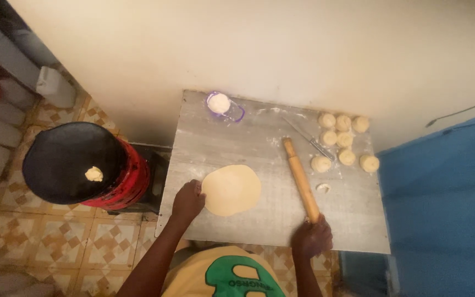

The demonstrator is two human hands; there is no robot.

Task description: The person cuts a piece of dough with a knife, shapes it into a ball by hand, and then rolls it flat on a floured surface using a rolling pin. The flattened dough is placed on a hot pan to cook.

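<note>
My left hand [188, 201] pinches the edge of the flat round pale dough disc [231, 190]; my right hand [313, 237] grips the long wooden rolling pin [301, 180]. A hard tug could tear the thin sheet.

A plain cream wall [259, 49] fills the top of the view, evenly lit by dim, warm light. Below it, on the left, the floor [67, 247] is laid with beige tiles patterned with brown diamonds. A grey table [215, 137] with a flour-dusted top stands with its far edge at the wall. To its right hangs or lies a bright blue cloth [446, 209], with a thin dark cable [463, 113] running along the wall above it. At far left, blurred plastic containers [6, 99] sit stacked on the floor.
</note>
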